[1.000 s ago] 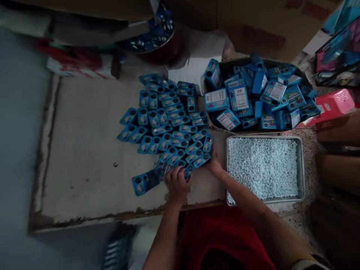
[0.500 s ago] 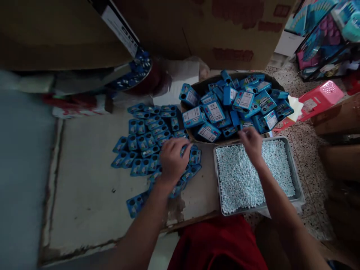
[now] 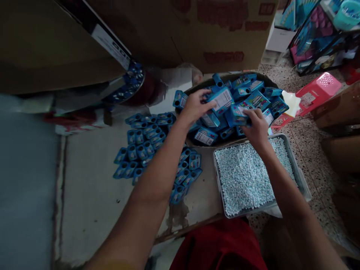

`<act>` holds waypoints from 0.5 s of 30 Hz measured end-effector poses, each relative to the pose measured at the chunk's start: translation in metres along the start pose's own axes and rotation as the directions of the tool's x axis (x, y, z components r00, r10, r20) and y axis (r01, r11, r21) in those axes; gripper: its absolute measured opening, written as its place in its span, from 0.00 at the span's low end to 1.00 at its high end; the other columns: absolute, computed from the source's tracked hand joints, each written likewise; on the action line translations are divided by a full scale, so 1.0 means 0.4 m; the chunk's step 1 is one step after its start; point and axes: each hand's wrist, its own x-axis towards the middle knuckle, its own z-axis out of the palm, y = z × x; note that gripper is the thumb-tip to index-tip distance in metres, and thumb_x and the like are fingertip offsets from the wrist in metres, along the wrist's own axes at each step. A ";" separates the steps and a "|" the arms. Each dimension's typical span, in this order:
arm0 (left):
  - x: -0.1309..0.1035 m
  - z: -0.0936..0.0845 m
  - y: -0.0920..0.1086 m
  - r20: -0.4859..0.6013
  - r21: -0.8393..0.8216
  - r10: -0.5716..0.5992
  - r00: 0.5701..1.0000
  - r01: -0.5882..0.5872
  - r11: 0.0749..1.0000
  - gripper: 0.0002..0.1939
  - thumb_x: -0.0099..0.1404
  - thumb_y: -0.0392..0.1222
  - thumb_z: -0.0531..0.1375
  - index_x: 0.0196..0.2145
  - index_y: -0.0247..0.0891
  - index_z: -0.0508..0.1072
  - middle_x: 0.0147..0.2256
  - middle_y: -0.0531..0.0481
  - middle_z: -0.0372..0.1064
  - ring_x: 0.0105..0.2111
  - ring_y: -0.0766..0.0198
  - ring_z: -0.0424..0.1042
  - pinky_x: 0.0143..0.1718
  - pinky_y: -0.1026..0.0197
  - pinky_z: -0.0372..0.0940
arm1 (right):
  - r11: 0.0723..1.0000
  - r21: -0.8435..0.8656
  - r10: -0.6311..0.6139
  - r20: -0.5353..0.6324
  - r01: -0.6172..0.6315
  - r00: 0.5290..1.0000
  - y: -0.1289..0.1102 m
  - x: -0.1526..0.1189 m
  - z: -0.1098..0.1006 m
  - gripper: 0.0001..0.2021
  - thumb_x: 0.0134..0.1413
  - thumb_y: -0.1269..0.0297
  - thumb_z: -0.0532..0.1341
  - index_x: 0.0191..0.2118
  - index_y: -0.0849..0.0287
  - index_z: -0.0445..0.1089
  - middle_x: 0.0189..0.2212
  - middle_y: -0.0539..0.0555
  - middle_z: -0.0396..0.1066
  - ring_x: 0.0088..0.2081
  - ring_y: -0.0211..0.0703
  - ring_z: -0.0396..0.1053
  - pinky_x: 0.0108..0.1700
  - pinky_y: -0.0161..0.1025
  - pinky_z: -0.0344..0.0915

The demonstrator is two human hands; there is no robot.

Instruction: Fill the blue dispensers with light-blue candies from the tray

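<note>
Left grip (image 3: 194, 107) has left the blue-box rows (image 3: 140, 150) on the desk (image 3: 92, 187); now at the carton (image 3: 219, 144), closed on a labelled box (image 3: 224, 99); right grip (image 3: 256, 128), first beside the rows, then over the tray (image 3: 220, 183), now holds a second box (image 3: 237, 115) above the carton's pile.

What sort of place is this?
It looks like a small packing workroom, maybe part of a storeroom. You can see lots of little blue boxes heaped together, a tray full of pale pellets, and a big cardboard carton.
</note>
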 end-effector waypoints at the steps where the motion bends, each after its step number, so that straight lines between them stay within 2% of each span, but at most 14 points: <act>1: -0.076 -0.018 0.017 0.034 -0.073 -0.082 0.996 0.084 0.994 0.30 0.54 0.51 0.79 0.51 0.38 0.78 0.42 0.47 0.78 0.42 0.53 0.79 0.45 0.49 0.79 | 0.994 0.106 0.030 -0.028 -0.027 0.999 -0.004 -0.047 -0.035 0.18 0.60 0.61 0.70 0.55 0.51 0.75 0.49 0.56 0.77 0.51 0.54 0.75 0.54 0.52 0.75; 2: -0.154 -0.027 0.030 0.052 -0.151 -0.155 0.987 0.161 0.975 0.32 0.55 0.52 0.78 0.53 0.39 0.76 0.45 0.46 0.78 0.43 0.53 0.79 0.44 0.50 0.79 | 0.974 0.216 0.069 -0.015 -0.064 0.998 -0.007 -0.094 -0.067 0.19 0.58 0.57 0.72 0.54 0.51 0.76 0.45 0.54 0.78 0.45 0.51 0.76 0.50 0.49 0.75; 4: -0.306 -0.015 0.041 0.078 -0.297 -0.272 0.959 0.282 0.912 0.32 0.54 0.51 0.79 0.52 0.40 0.76 0.47 0.47 0.79 0.44 0.54 0.80 0.46 0.53 0.78 | 0.900 0.396 0.135 0.141 -0.181 0.981 -0.008 -0.181 -0.119 0.22 0.52 0.51 0.77 0.51 0.51 0.77 0.40 0.51 0.79 0.38 0.46 0.74 0.42 0.44 0.73; 6: -0.438 0.029 0.030 0.093 -0.411 -0.346 0.934 0.353 0.841 0.30 0.53 0.50 0.80 0.48 0.41 0.74 0.46 0.49 0.79 0.44 0.56 0.80 0.47 0.56 0.77 | 0.828 0.469 0.158 0.329 -0.306 0.931 -0.007 -0.252 -0.151 0.24 0.47 0.49 0.80 0.48 0.51 0.79 0.36 0.49 0.79 0.36 0.44 0.74 0.40 0.42 0.71; 8: -0.540 0.087 0.007 0.087 -0.471 -0.387 0.918 0.381 0.796 0.30 0.52 0.50 0.80 0.46 0.42 0.72 0.44 0.51 0.79 0.43 0.59 0.80 0.47 0.58 0.75 | 0.797 0.464 0.158 0.456 -0.386 0.876 -0.007 -0.304 -0.161 0.24 0.45 0.50 0.81 0.48 0.50 0.81 0.36 0.49 0.80 0.36 0.44 0.74 0.41 0.42 0.69; 10: -0.613 0.141 -0.016 0.093 -0.479 -0.408 0.908 0.400 0.781 0.30 0.52 0.51 0.80 0.44 0.42 0.70 0.41 0.51 0.79 0.42 0.60 0.79 0.47 0.59 0.73 | 0.790 0.437 0.170 0.517 -0.430 0.839 -0.006 -0.340 -0.158 0.23 0.46 0.52 0.81 0.48 0.50 0.81 0.37 0.49 0.80 0.38 0.45 0.74 0.43 0.42 0.69; 12: -0.661 0.179 -0.032 0.117 -0.463 -0.421 0.899 0.425 0.778 0.29 0.54 0.52 0.80 0.43 0.42 0.69 0.41 0.51 0.79 0.42 0.59 0.79 0.47 0.58 0.73 | 0.791 0.410 0.192 0.538 -0.454 0.821 -0.003 -0.365 -0.153 0.21 0.47 0.53 0.80 0.48 0.50 0.81 0.37 0.49 0.80 0.38 0.45 0.74 0.43 0.42 0.68; 15: -0.696 0.204 -0.049 0.102 -0.440 -0.441 0.892 0.438 0.784 0.30 0.55 0.56 0.79 0.43 0.42 0.68 0.41 0.50 0.79 0.43 0.57 0.80 0.49 0.55 0.74 | 0.799 0.378 0.237 0.517 -0.468 0.823 0.008 -0.395 -0.155 0.20 0.48 0.53 0.79 0.46 0.51 0.81 0.35 0.49 0.79 0.37 0.44 0.72 0.42 0.42 0.66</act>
